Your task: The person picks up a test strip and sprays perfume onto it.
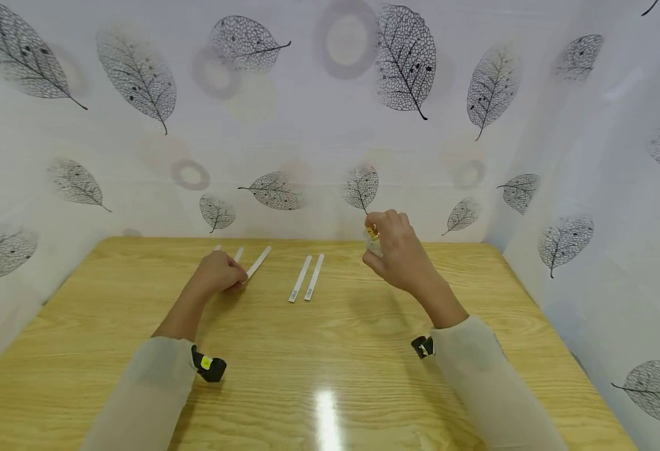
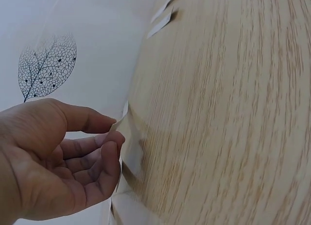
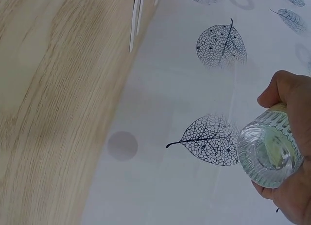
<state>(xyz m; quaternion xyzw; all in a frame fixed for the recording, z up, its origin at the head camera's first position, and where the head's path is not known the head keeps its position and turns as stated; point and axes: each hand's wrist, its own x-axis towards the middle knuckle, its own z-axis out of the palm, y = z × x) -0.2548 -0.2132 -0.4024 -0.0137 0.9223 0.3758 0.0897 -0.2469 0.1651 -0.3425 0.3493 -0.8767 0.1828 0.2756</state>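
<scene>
Pinching a paper strip [image 1: 258,264], gripping a glass bottle [image 3: 267,147]

The left hand [image 1: 220,274] pinches the paper strip's near end between thumb and finger, seemingly leaving its length untouched. Other strips [image 1: 300,280] lie apart on the table [image 1: 319,351], perhaps for easy pickup. The right hand [image 1: 402,254] curls its fingers round the glass bottle, above the table.

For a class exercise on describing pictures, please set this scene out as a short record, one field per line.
Left hand: pinches a white strip
Right hand: grips a clear ribbed bottle, raised off the table
Strip pair: side by side on the table, between the hands
Further strips: two, partly hidden by the left hand
Table finish: wood grain
Backdrop: pale, leaf-printed
</scene>
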